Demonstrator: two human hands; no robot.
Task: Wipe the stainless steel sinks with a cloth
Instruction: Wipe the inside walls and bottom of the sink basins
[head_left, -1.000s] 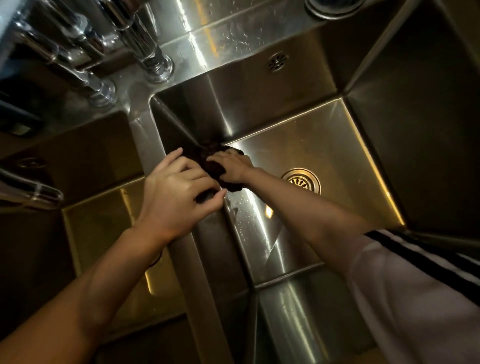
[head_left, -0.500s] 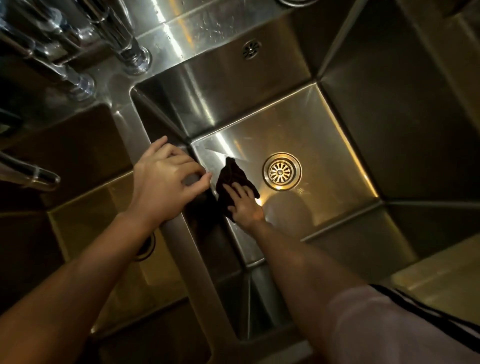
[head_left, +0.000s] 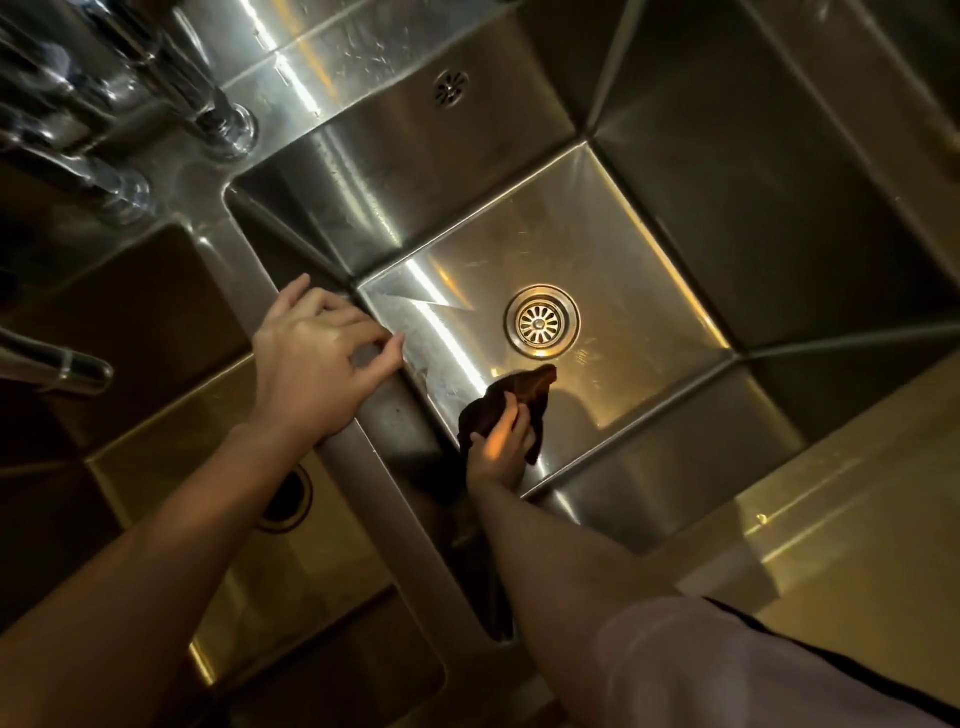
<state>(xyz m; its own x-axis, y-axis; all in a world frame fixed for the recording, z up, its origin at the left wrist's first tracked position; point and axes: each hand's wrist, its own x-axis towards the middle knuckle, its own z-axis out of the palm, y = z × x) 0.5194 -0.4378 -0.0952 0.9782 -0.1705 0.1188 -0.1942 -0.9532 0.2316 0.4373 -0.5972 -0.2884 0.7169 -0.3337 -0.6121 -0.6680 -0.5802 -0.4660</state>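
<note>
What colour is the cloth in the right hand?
Dark brown, near black, plain. The head view shows the cloth under the right hand on the sink floor.

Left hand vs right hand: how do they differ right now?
The left hand rests up on the divider between the two basins, holding nothing; the right hand is down on the floor of the right basin, pressing a dark cloth. The left hand's fingers are loosely curled; the right hand's lie over the cloth, near the drain. Both are bare.

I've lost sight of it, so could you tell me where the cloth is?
In the head view, the dark cloth lies on the right basin's floor, under the right hand, just below the drain.
</note>
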